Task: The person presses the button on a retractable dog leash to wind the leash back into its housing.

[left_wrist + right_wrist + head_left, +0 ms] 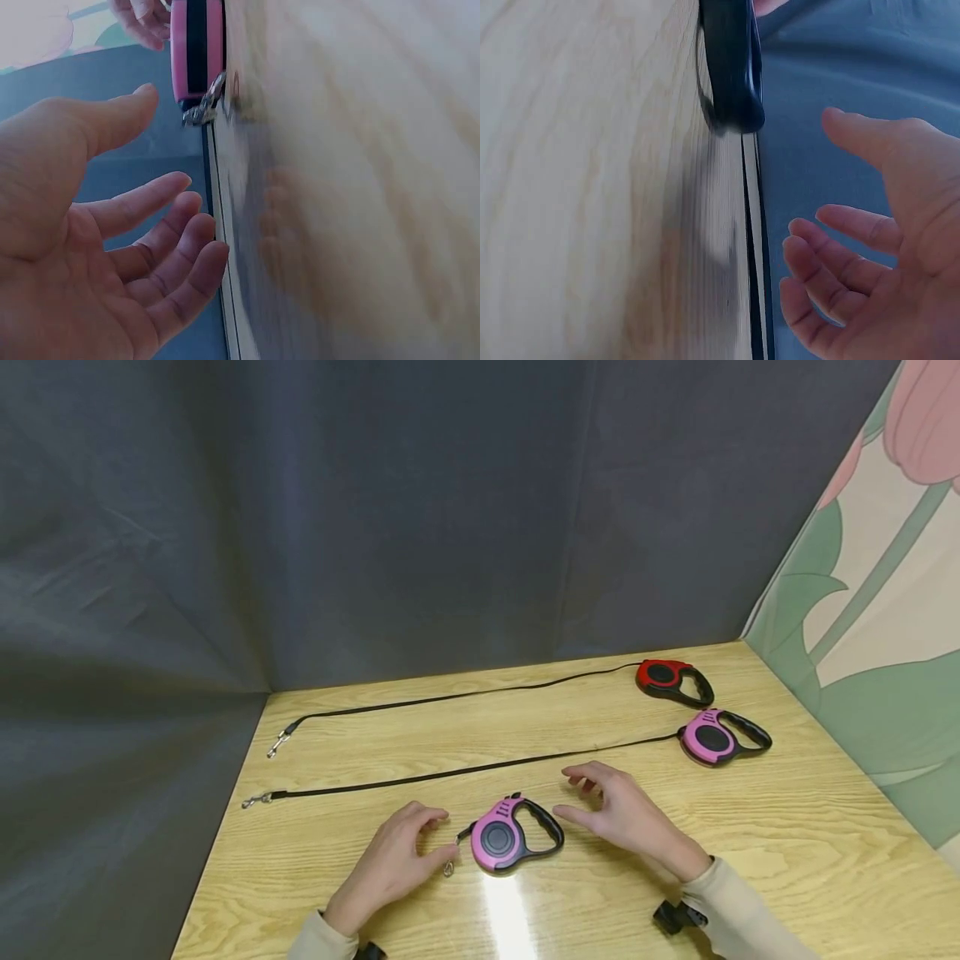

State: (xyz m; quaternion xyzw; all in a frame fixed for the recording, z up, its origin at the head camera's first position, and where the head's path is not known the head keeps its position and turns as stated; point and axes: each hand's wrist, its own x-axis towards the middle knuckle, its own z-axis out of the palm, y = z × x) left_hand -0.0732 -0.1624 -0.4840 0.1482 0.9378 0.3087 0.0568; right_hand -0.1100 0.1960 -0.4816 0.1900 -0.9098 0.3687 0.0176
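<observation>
A pink retractable dog leash (497,838) with a black handle lies flat on the wooden table between the two hands. Its cord is drawn in, and a small metal clip (202,112) hangs at its left side. Just left of that clip is my left hand (396,856), fingers relaxed and apart, holding nothing. On the other side, my right hand (618,810) hovers by the black handle (733,67), its fingers loosely bent and nothing in its grasp. In the left wrist view, a gap shows between the left fingertips and the leash.
Behind, a second pink leash (709,738) lies at right with its black strap (480,768) stretched left to a metal clip. Farther back, a red leash (663,677) lies the same way. A dark curtain (420,527) borders the table's back and left; a floral panel (885,610) stands right.
</observation>
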